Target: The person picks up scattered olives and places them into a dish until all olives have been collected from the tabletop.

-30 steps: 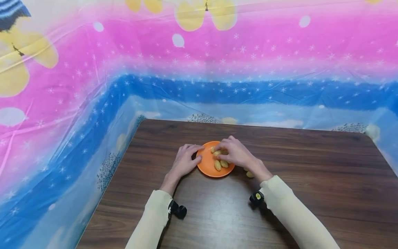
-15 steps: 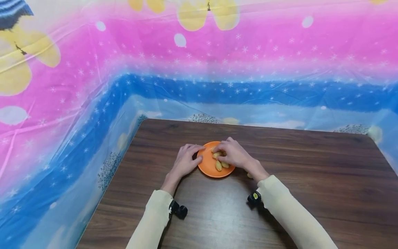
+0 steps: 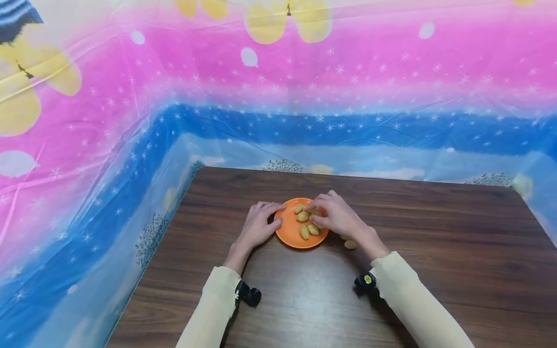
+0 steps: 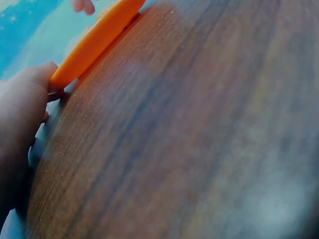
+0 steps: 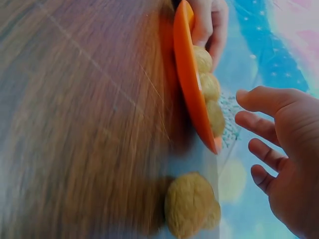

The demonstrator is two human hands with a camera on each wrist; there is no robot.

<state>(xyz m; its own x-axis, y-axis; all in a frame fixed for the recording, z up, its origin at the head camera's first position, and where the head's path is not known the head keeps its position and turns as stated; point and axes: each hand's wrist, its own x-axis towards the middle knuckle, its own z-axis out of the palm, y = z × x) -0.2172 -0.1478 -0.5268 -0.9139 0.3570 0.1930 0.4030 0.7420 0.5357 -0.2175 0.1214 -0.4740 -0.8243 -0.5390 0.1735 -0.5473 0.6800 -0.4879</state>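
Note:
An orange plate (image 3: 289,234) stands on the table, bearing several tan, oval, ridged pieces (image 3: 304,231) that look like walnuts. At its left rim, my left hand (image 3: 257,224) holds the edge between thumb and fingers. The left wrist view shows the thumb (image 4: 40,74) against the plate's side. My right hand (image 3: 341,217) hovers over the plate's right part, partly covering a walnut there. In the right wrist view its fingers are spread apart, with nothing between them.
More walnuts (image 3: 350,244) lie on the brown wooden table (image 3: 435,232), right of the plate beneath my right wrist. A patterned pink and blue cloth (image 3: 370,96) hangs behind the table and along its left side.
My right hand, which had its fingertips at the walnuts half a second ago, has drawn back slightly to the right with fingers parted. The left hand keeps its place on the rim.

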